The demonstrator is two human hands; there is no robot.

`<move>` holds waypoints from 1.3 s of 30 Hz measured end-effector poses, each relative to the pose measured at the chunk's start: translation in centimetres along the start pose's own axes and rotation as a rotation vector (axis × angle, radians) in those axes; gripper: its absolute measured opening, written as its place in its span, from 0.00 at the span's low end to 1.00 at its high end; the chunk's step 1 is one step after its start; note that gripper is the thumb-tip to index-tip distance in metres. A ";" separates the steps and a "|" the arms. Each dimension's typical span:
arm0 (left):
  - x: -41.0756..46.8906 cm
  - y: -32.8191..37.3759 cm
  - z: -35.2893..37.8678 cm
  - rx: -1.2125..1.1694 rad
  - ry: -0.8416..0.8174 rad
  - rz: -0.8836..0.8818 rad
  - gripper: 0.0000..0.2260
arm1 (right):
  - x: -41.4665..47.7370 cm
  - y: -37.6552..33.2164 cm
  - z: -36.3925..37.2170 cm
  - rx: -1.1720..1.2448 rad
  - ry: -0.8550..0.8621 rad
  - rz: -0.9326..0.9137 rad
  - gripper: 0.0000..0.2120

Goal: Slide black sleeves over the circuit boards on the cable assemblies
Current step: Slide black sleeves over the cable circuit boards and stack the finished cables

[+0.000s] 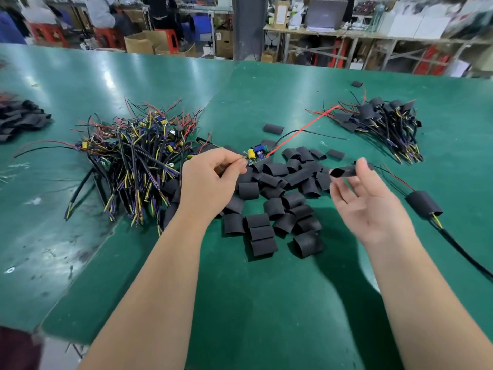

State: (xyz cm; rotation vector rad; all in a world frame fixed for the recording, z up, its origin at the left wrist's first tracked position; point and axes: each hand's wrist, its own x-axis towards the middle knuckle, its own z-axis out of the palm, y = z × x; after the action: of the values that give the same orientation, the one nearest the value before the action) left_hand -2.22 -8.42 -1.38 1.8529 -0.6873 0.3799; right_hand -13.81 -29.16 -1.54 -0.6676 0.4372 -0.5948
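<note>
My left hand (210,180) pinches a small circuit board (254,154) with a yellow and a blue part; its red and black wires run off to the upper right. My right hand (370,201) pinches one black sleeve (342,172) between thumb and fingertip, its open end turned toward the board, a short gap apart. Both are held above a loose pile of black sleeves (277,206) on the green table (266,303).
A tangled heap of bare cable assemblies (138,158) lies left of my left hand. Sleeved assemblies (381,118) are stacked at the far right. One sleeved assembly (424,204) with its black cable lies beside my right hand. More sleeves (18,118) sit at the left edge.
</note>
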 end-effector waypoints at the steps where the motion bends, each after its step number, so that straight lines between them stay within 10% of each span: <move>1: 0.0 0.0 0.0 -0.004 -0.007 0.001 0.06 | 0.0 -0.1 0.1 0.087 0.023 0.004 0.11; 30: -0.7 0.2 1.1 0.090 -0.125 0.100 0.04 | -0.9 -1.5 1.0 0.348 0.129 -0.028 0.10; 39: -0.8 0.4 1.1 0.083 -0.152 0.102 0.06 | -1.1 -1.1 0.7 0.130 -0.100 -0.073 0.20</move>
State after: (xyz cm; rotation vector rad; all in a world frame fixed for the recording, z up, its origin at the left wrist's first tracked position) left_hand -3.12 -9.28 -1.94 1.9444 -0.8834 0.3402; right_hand -14.67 -28.79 -0.10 -0.5879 0.2796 -0.6504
